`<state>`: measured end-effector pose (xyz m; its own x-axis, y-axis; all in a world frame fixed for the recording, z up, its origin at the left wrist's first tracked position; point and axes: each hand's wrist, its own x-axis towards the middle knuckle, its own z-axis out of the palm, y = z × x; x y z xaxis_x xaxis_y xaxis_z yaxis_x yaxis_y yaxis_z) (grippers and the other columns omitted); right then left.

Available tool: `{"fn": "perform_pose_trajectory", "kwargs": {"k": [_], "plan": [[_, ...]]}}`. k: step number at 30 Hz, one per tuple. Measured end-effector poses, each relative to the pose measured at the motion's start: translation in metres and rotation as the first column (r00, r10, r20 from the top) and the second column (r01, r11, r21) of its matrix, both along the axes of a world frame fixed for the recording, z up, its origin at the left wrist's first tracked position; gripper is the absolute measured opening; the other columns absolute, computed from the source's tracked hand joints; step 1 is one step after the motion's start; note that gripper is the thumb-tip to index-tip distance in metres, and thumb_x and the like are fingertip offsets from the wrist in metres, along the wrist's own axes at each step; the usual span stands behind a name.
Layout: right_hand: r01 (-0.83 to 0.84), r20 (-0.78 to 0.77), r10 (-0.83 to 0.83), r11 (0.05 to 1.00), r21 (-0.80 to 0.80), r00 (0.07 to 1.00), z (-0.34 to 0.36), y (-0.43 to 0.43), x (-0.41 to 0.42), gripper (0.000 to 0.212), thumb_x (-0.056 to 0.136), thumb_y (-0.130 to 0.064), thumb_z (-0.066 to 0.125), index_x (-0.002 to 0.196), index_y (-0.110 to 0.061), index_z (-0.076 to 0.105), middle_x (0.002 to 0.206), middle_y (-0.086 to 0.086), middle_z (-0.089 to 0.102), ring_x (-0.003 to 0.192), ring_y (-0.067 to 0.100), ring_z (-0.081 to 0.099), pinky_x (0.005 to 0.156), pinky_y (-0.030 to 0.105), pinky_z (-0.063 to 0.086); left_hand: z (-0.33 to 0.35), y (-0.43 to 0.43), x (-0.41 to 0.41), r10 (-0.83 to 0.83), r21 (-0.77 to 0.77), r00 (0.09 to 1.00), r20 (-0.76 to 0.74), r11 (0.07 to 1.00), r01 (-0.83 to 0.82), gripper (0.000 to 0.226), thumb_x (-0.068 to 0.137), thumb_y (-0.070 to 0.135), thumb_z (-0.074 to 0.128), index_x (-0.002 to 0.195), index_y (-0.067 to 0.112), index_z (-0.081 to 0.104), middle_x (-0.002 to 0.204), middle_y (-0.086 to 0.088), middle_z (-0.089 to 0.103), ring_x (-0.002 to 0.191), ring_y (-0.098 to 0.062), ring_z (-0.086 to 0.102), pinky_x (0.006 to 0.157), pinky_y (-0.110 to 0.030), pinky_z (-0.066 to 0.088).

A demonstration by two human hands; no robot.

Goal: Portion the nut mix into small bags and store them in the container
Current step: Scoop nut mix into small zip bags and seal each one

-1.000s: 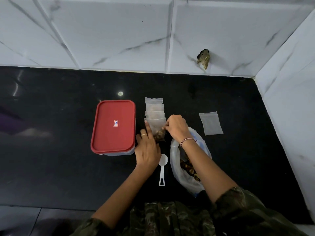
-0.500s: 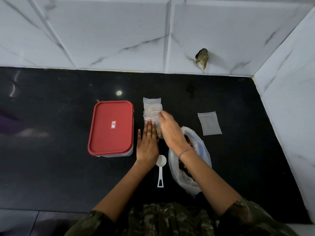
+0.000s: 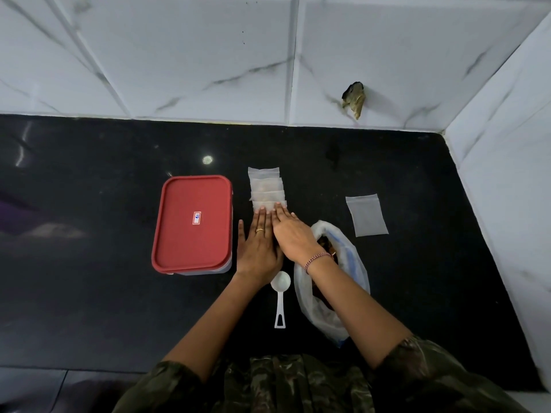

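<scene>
Wide bare surface (image 3: 74,248) lies left of the container (image 3: 192,223) and beyond the filled bags (image 3: 265,186). The spoon (image 3: 281,296), nut bag (image 3: 356,265) and empty bag (image 3: 366,216) crowd the right.

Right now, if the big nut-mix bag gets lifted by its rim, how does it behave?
Likely floppy: the big nut-mix bag is thin, crumpled film lying slumped. Probably bottom-heavy, with nuts pooled inside. Mouth looks open, so tipping could spill.

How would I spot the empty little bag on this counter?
Start at the black counter and find the big nut bag beside the spoon. Beyond it, toward the right wall, lies the empty bag: flat and alone, unlike the filled bags overlapping in a row.
</scene>
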<state>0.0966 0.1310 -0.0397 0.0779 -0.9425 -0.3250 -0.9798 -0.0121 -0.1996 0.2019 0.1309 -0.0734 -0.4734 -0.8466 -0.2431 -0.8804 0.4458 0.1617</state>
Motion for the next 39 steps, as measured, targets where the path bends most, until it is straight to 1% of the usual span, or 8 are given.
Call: {"fn": "perform_pose_trajectory", "kwargs": {"k": [11, 17, 21, 24, 27, 32, 35, 39], "plan": [[0.049, 0.095, -0.042, 0.996, -0.077, 0.995, 0.018, -0.002, -0.016, 0.067, 0.094, -0.001, 0.045, 0.149, -0.003, 0.008, 0.158, 0.013, 0.001, 0.146, 0.021, 0.003, 0.117, 0.031, 0.005, 0.023, -0.004, -0.011, 0.077, -0.009, 0.991, -0.109, 0.997, -0.078, 0.065, 0.102, 0.036, 0.023, 0.152, 0.004, -0.001, 0.161, -0.012, 0.0, 0.149, -0.02, -0.006, 0.12, -0.043, -0.005], [0.182, 0.149, -0.153, 0.961, -0.208, 0.977, 0.027, 0.0, -0.041, 0.055, 0.097, -0.005, 0.041, 0.148, -0.009, 0.021, 0.157, 0.008, 0.019, 0.145, 0.018, 0.015, 0.117, 0.031, 0.013, 0.05, -0.012, -0.042, 0.069, -0.055, 0.956, -0.287, 0.995, -0.088, 0.062, 0.101, 0.03, 0.034, 0.152, 0.003, 0.012, 0.159, -0.015, 0.015, 0.148, -0.023, 0.013, 0.12, -0.036, 0.012], [0.33, 0.183, -0.284, 0.891, -0.311, 0.941, 0.028, 0.006, -0.07, 0.051, 0.095, -0.006, 0.048, 0.144, -0.011, 0.034, 0.148, 0.009, 0.036, 0.136, 0.022, 0.034, 0.11, 0.032, 0.033, 0.069, -0.019, -0.075, 0.171, 0.113, 0.86, -0.481, 0.985, -0.133, 0.054, 0.097, 0.018, 0.044, 0.148, 0.003, 0.029, 0.147, -0.017, 0.04, 0.133, -0.026, 0.042, 0.107, -0.033, 0.037], [0.44, 0.206, -0.392, 0.848, -0.297, 0.896, 0.027, 0.011, -0.098, 0.046, 0.096, -0.011, 0.049, 0.141, -0.011, 0.039, 0.141, 0.01, 0.043, 0.128, 0.024, 0.042, 0.103, 0.033, 0.04, 0.079, -0.022, -0.103, 0.255, 0.271, 0.81, -0.528, 0.955, -0.124, 0.049, 0.095, 0.016, 0.047, 0.142, 0.002, 0.039, 0.134, -0.016, 0.053, 0.124, -0.026, 0.05, 0.097, -0.03, 0.04], [0.54, 0.202, -0.501, 0.796, -0.273, 0.841, 0.022, 0.02, -0.129, 0.044, 0.094, -0.014, 0.053, 0.136, -0.007, 0.044, 0.137, 0.013, 0.044, 0.124, 0.027, 0.045, 0.1, 0.035, 0.041, 0.08, -0.025, -0.132, 0.344, 0.438, 0.786, -0.514, 0.893, -0.103, 0.039, 0.095, 0.016, 0.047, 0.132, 0.003, 0.048, 0.122, -0.012, 0.059, 0.11, -0.023, 0.058, 0.081, -0.025, 0.041], [0.724, 0.162, -0.71, 0.688, -0.047, 0.686, 0.007, 0.026, -0.165, 0.051, 0.091, -0.02, 0.059, 0.135, -0.003, 0.04, 0.134, 0.017, 0.04, 0.12, 0.032, 0.042, 0.095, 0.038, 0.042, 0.069, -0.024, -0.174, 0.517, 0.684, 0.783, -0.346, 0.71, -0.166, 0.051, 0.094, 0.014, 0.047, 0.141, 0.0, 0.033, 0.139, -0.017, 0.044, 0.122, -0.028, 0.048, 0.085, -0.029, 0.04], [0.756, 0.194, -0.741, 0.655, -0.004, 0.643, 0.001, 0.025, -0.175, 0.057, 0.09, -0.023, 0.061, 0.136, 0.0, 0.037, 0.137, 0.018, 0.038, 0.122, 0.032, 0.041, 0.096, 0.036, 0.04, 0.062, -0.024, -0.191, 0.574, 0.713, 0.762, -0.299, 0.666, -0.221, 0.051, 0.092, 0.013, 0.049, 0.139, 0.001, 0.034, 0.139, -0.019, 0.041, 0.116, -0.029, 0.05, 0.08, -0.031, 0.044], [0.8, 0.307, -0.77, 0.598, 0.045, 0.559, -0.002, 0.02, -0.184, 0.056, 0.091, -0.02, 0.06, 0.137, 0.0, 0.038, 0.138, 0.018, 0.038, 0.124, 0.031, 0.044, 0.097, 0.034, 0.039, 0.058, -0.025, -0.203, 0.63, 0.754, 0.724, -0.281, 0.611, -0.24, 0.051, 0.091, 0.013, 0.052, 0.137, 0.001, 0.034, 0.134, -0.019, 0.046, 0.116, -0.03, 0.052, 0.087, -0.036, 0.049]]}}
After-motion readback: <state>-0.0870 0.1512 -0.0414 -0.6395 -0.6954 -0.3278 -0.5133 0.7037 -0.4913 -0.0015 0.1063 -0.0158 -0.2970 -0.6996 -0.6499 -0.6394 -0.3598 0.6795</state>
